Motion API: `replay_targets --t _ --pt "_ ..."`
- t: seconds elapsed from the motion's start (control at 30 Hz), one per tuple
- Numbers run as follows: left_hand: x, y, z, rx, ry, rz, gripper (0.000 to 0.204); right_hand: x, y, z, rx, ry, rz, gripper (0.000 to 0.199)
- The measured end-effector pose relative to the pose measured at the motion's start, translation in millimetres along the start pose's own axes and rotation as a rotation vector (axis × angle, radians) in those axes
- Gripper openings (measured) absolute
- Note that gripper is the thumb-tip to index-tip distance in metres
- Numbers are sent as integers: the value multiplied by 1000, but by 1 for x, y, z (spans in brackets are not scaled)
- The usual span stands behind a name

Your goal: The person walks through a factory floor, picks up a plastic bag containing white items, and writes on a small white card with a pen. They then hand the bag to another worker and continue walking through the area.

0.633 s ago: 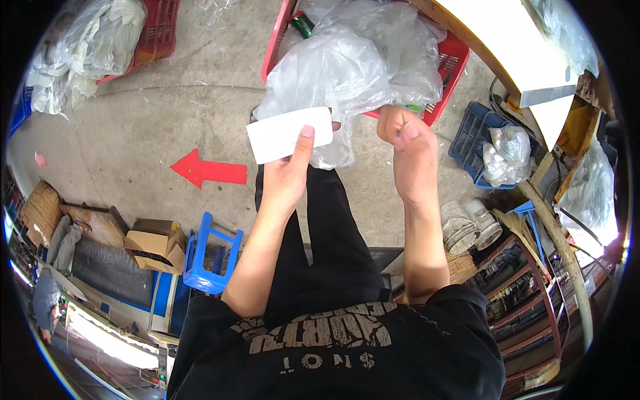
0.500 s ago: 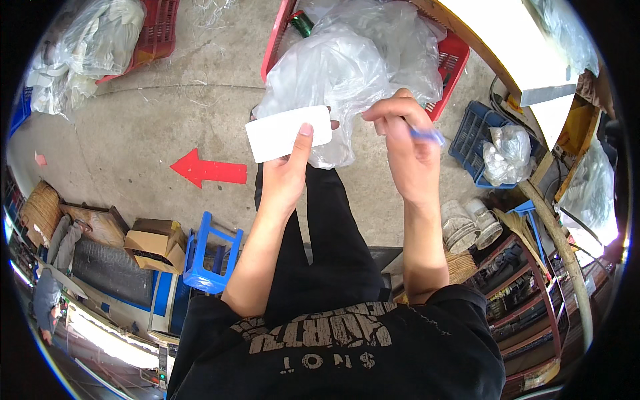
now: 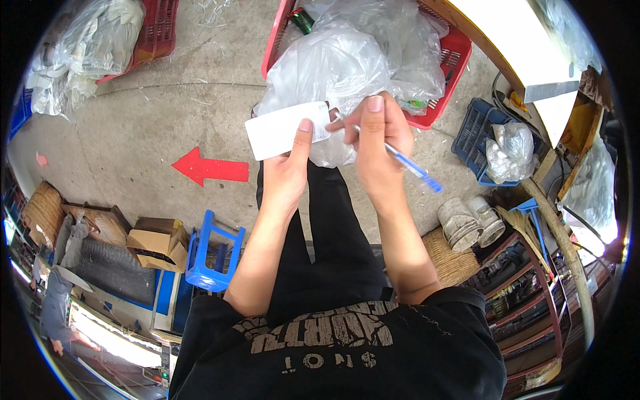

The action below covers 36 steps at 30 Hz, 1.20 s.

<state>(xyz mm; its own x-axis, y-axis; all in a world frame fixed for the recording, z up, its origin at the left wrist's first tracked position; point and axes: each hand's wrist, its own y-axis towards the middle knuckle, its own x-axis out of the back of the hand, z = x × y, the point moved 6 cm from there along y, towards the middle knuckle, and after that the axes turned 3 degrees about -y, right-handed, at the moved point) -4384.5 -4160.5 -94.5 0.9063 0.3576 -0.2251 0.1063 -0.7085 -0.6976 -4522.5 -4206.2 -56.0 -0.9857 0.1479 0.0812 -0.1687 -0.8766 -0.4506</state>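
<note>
My left hand (image 3: 288, 168) holds a white paper slip (image 3: 283, 130) flat, thumb pressed on its lower right part. My right hand (image 3: 373, 140) grips a blue pen (image 3: 400, 160), its tip at the slip's right edge and its capped end pointing down to the right. Both hands hover over my black trousers, just in front of a large clear plastic bag (image 3: 347, 60) that fills a red crate (image 3: 453, 60).
A red arrow (image 3: 210, 168) is painted on the concrete floor. A blue stool (image 3: 212, 250) and cardboard box (image 3: 157, 240) stand at left. A second red crate (image 3: 150, 37) with bags is far left. A blue crate (image 3: 477, 143) and two dusty jars (image 3: 470, 223) sit right.
My right hand turned the pen into a writing grip and moved left until its tip reached the slip. The left hand kept the slip almost still.
</note>
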Motion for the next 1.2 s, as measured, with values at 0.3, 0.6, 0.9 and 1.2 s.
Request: replay_targets --t 0.3,0.6,0.9,1.2 --pt "7 0 7 -9 65 -66 35 -9 -1 -4 198 -307 -80 41" --pt "11 1 12 4 61 -58 35 -11 -1 -7 184 -336 -66 30" --pt "10 -1 6 -6 67 -43 34 -12 -2 -9 198 -345 -88 28" --pt "15 0 12 20 46 -61 34 -15 -3 -13 205 -347 -103 27"
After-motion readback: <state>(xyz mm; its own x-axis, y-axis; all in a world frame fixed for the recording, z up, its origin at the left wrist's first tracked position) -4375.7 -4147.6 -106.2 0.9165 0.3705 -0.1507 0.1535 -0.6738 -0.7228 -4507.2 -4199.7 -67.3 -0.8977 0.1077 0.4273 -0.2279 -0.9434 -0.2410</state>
